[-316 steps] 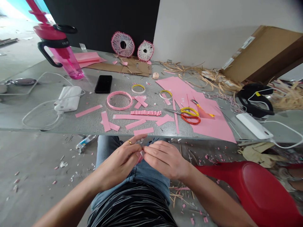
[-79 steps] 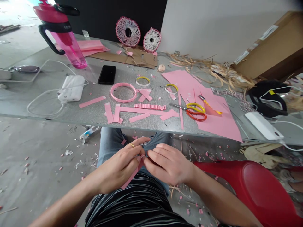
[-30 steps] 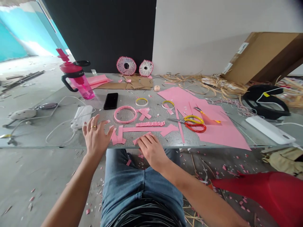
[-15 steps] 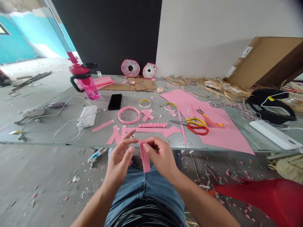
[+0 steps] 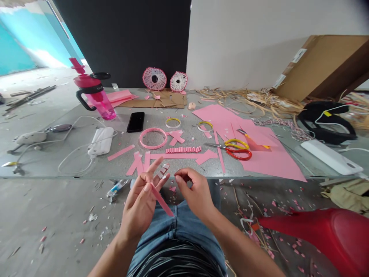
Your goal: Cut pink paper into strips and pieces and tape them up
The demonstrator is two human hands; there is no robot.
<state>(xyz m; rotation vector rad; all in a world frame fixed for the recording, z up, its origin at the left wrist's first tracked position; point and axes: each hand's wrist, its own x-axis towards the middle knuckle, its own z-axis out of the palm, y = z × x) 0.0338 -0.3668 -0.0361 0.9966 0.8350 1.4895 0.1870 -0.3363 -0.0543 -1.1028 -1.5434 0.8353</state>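
Note:
My left hand [image 5: 141,204] pinches a pink paper strip [image 5: 163,202] between thumb and finger; the strip slants down to the right over my lap. Small whitish pieces [image 5: 165,168] show on its other fingers. Just to the right, my right hand [image 5: 194,190] has thumb and fingertips drawn together, and whatever they may hold is too small to make out. Beyond my hands on the table lie more pink strips [image 5: 135,163], a row of folded pink paper [image 5: 183,149], a pink ring [image 5: 141,140] and two tape rolls, one left [image 5: 173,123] and one right [image 5: 205,126].
Red-and-yellow-handled scissors [image 5: 238,150] rest near large pink sheets [image 5: 273,161]. A phone [image 5: 135,122], a white power bank [image 5: 100,141] with cable and a pink bottle [image 5: 103,104] stand left. Two woven discs [image 5: 155,79] lean at the back; a red seat [image 5: 325,234] is at right.
The pink strip has passed from my right hand into my left hand's pinch and now slants. My right hand's fingers have come away from it. The view has shifted slightly.

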